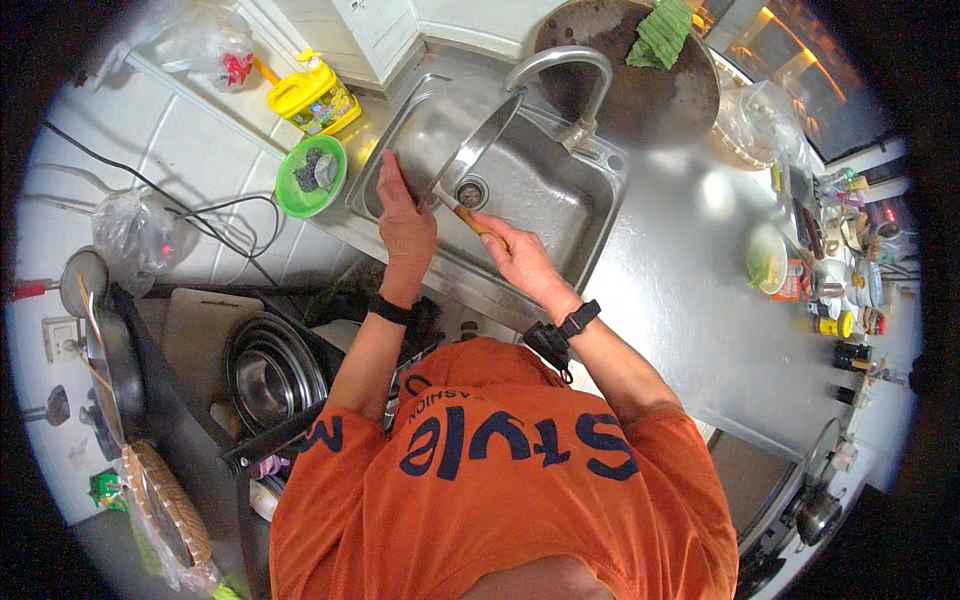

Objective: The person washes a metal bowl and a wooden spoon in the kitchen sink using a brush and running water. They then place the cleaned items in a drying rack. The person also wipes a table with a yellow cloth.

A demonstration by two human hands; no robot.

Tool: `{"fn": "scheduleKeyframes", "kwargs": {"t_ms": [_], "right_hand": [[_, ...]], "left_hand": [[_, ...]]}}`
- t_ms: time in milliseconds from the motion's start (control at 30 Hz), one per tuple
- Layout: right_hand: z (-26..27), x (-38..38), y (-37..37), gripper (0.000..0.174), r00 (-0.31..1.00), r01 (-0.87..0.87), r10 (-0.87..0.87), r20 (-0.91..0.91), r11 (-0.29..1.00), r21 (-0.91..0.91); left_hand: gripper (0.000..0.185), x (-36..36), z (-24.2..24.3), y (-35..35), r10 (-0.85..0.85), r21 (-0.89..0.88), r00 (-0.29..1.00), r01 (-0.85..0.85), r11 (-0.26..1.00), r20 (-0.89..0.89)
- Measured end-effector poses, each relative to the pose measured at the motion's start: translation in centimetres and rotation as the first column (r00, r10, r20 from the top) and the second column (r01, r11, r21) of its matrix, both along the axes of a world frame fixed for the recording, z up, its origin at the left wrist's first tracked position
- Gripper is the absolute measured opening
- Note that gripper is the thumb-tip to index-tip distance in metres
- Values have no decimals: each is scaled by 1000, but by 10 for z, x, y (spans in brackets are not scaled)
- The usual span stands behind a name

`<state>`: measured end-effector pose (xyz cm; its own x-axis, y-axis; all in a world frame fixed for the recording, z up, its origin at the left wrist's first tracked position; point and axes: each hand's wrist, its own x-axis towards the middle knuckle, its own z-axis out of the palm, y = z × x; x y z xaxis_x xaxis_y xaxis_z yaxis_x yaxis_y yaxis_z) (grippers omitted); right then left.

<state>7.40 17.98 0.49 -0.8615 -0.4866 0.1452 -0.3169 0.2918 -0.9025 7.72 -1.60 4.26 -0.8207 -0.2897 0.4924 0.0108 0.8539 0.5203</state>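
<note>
A shiny metal pan (pixel 489 129) is tipped on its side over the stainless steel sink (pixel 551 195), beneath the curved faucet (pixel 602 81). My left hand (pixel 406 225) grips its lower left side, with the fingertips partly hidden. My right hand (pixel 520 251) is closed around a wooden handle (pixel 471 220); the handle's pale end meets the pan's rim. Whether the handle belongs to the pan cannot be told. The drain strainer (pixel 472 193) shows just beyond the handle, and the sink floor is wet.
A green bowl (pixel 289 191) with scouring pads and a yellow bottle (pixel 315 97) stand left of the sink. A large dark wok (pixel 570 45) carrying a green cloth (pixel 664 34) is behind the faucet. Nested steel bowls (pixel 274 375) sit lower left. Jars and boxes line the steel counter (pixel 675 300).
</note>
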Motion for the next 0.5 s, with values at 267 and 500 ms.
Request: {"fn": "scheduleKeyframes", "kwargs": {"t_ms": [267,500], "right_hand": [[-13,-3,29,37,978,197,-211,-6,905,378],[-64,-9,32,34,943,322,-332,-38,870,374]], "left_hand": [[95,13,-9,-4,139,63,966,-157,986,218],[96,15,-20,-19,161,22,953,-173,985,258]]}}
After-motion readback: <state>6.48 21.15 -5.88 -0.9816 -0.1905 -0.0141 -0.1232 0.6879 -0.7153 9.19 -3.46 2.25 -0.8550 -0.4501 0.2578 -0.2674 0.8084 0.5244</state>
